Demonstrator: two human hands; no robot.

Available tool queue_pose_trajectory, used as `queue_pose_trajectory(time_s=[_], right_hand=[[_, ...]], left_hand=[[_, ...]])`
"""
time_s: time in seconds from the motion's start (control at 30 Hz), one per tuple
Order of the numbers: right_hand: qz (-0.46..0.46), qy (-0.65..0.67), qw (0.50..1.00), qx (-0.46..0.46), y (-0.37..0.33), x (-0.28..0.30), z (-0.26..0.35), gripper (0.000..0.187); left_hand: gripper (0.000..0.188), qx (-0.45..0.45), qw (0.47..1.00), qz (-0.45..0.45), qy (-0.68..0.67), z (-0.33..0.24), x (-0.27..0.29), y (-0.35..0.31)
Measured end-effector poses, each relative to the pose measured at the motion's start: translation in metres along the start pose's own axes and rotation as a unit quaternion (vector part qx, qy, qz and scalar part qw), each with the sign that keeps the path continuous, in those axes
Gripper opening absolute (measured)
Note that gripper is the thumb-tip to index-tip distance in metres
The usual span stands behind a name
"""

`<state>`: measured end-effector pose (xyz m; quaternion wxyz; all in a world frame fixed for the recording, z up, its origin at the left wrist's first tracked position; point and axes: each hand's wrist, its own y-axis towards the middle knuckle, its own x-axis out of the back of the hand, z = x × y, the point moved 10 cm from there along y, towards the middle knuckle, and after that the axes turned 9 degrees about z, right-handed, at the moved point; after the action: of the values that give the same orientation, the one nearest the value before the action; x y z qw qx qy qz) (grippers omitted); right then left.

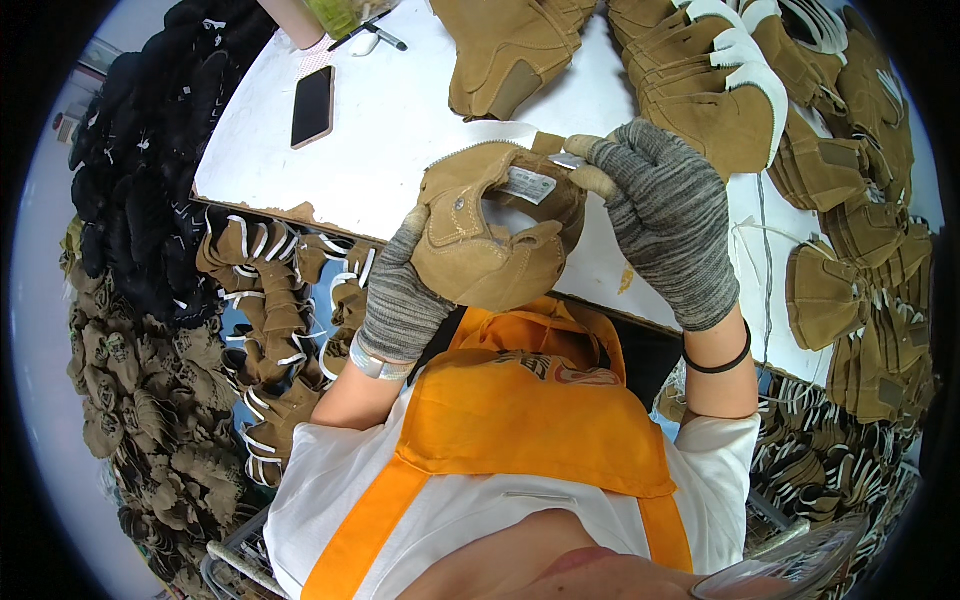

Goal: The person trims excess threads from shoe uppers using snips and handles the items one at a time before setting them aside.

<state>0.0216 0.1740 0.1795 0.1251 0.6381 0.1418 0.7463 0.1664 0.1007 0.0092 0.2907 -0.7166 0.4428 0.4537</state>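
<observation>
1. The left hand (405,305) is grasping the tan shoe upper (478,265) by the near edge of the white table (390,130).
2. The right hand (668,220) is pinching a small pale piece (566,160) at the upper's rim.
3. A white label (531,185) is lying inside the upper.

Blocked, cropped or unresolved around the tan suede piece (470,275).
Left grip (400,300): most gloved fingers hidden behind the piece. Right grip (672,220): silvery bit (567,160) at its fingertips too small to identify; label (530,185) print too fine to read. Table (385,140): near edge partly blocked by the piece. Top edge crops the pink cylinder (295,22) and green packet (342,14); bottom edge cuts the apron strap (350,535). Left-side brown pile (150,420): individual items hard to separate.
</observation>
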Motion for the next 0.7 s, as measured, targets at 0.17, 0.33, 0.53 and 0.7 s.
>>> queue_pose_trajectory(time_s=[0.17, 0.33, 0.53, 0.7], right_hand=[[-0.023, 0.093, 0.995, 0.007, -0.006, -0.001, -0.007, 0.023], [0.009, 0.434, 0.897, -0.086, -0.008, -0.029, -0.037, 0.026], [-0.051, 0.482, 0.854, -0.187, -0.018, -0.032, -0.059, 0.042], [-0.055, 0.51, 0.825, -0.238, -0.03, -0.045, -0.063, 0.046]], left_hand=[[0.046, -0.003, 1.0, -0.005, -0.025, 0.0, 0.001, -0.003], [0.047, -0.002, 0.997, -0.012, -0.078, 0.001, 0.002, -0.003], [0.044, -0.043, 0.998, -0.045, -0.013, -0.004, 0.006, -0.003], [0.039, -0.147, 0.978, -0.005, 0.147, -0.034, -0.018, -0.018]])
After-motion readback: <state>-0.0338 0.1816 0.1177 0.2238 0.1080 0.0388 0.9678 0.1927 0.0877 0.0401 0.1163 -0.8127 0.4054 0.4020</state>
